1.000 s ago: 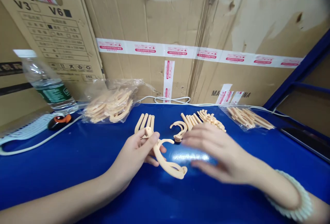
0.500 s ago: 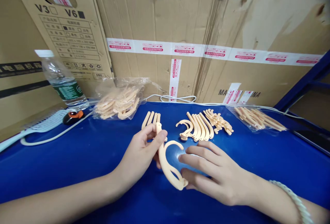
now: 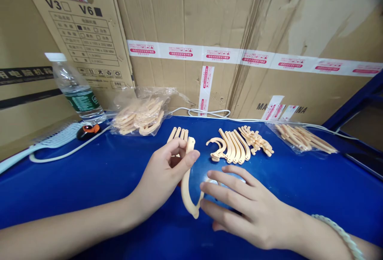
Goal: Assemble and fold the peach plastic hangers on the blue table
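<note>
My left hand (image 3: 163, 174) pinches the upper end of a beige curved plastic hook piece (image 3: 186, 184), holding it upright just above the blue table (image 3: 104, 180). My right hand (image 3: 239, 204) lies beside it, fingers stretched out, the fingertips touching the hook's lower end. Just behind my left hand lies a small row of straight beige pieces (image 3: 178, 133). Further right, a row of curved beige hooks (image 3: 230, 150) and a loose heap of small beige parts (image 3: 255, 140) rest on the table.
A clear bag of beige hooks (image 3: 139, 114) sits at the back left, another bag of straight pieces (image 3: 302, 138) at the back right. A water bottle (image 3: 74, 90), a white comb-like thing (image 3: 54, 142), a white cable (image 3: 206, 113) and cardboard boxes (image 3: 209, 32) line the back.
My right hand has drawn back from the row of hooks to the held piece. My left hand has turned the hook from lying slanted to nearly upright.
</note>
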Demonstrator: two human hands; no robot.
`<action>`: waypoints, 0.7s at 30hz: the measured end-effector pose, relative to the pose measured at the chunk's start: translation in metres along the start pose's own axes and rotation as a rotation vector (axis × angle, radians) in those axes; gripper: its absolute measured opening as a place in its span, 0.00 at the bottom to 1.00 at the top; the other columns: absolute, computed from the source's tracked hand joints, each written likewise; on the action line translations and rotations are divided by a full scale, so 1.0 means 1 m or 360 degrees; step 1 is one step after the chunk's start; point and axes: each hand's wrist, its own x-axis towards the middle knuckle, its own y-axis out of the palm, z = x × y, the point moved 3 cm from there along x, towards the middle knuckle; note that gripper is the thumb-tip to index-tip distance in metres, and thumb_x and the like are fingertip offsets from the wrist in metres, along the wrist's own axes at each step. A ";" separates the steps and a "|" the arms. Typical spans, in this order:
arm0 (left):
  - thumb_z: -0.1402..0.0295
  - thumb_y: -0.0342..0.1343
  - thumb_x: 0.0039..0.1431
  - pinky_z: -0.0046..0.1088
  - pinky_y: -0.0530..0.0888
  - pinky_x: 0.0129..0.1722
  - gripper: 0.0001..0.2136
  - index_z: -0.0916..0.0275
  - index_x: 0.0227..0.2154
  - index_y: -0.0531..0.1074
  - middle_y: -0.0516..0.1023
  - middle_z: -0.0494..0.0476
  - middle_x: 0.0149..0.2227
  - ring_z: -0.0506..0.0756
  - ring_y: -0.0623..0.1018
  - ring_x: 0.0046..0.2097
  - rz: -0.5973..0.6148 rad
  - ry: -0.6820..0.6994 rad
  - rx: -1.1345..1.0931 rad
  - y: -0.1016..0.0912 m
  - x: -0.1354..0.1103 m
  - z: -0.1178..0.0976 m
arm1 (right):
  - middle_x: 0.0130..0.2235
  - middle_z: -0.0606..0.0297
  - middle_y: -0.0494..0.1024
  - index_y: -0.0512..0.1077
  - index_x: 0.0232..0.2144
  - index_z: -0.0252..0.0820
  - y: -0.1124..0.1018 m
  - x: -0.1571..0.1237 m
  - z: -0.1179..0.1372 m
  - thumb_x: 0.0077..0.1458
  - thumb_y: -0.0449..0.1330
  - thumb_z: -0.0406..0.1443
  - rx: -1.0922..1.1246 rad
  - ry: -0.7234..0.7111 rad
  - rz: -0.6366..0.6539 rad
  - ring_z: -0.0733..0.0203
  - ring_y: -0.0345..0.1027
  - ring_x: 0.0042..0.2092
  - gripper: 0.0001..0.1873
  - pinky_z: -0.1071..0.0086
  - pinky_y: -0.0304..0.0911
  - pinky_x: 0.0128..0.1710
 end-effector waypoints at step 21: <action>0.70 0.51 0.68 0.36 0.64 0.51 0.04 0.62 0.35 0.66 0.76 0.51 0.35 0.52 0.75 0.37 0.0492 0.1285 0.1112 0.017 -0.023 0.003 | 0.32 0.60 0.76 0.73 0.38 0.33 0.001 -0.001 -0.007 0.68 0.52 0.34 0.0005 0.0335 0.0025 0.56 0.67 0.36 0.12 0.57 0.63 0.43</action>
